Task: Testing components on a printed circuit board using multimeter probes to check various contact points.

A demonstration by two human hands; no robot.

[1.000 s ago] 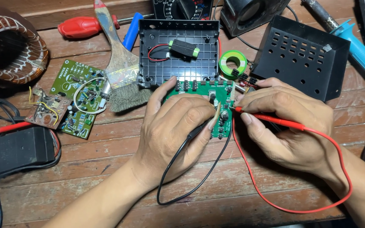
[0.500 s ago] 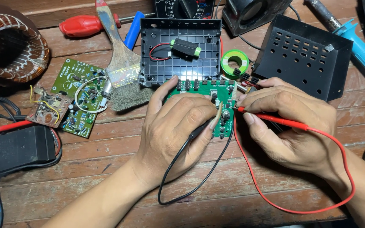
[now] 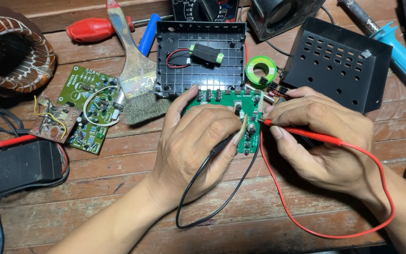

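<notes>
Both hands are down on the green circuit board (image 3: 240, 117) that lies on the wooden table (image 3: 118, 188), just in front of the open black plastic case base (image 3: 200, 59). The left hand (image 3: 196, 146) is curled over the board's left half, fingers closed around a black test probe (image 3: 226, 143) whose tip meets the board near the middle; its black lead (image 3: 203, 207) loops back toward the table edge. The right hand (image 3: 323, 141) is likewise closed, pinching a red test probe (image 3: 301, 134) between thumb and fingertips, the tip touching the board's right edge, with the red lead (image 3: 353, 226) curving around the wrist. Beside the board sits a green solder reel (image 3: 261, 69), and a black vented cover (image 3: 339, 63) stands just behind the right hand. To the left lie a second green board (image 3: 88, 108), a paintbrush (image 3: 135, 75), a red screwdriver (image 3: 92, 29) and a copper toroid coil (image 3: 12, 54). Compared with a moment ago, both hands hold the same grips and the probes rest at nearly the same spots; only a slight shift of the hands shows.
</notes>
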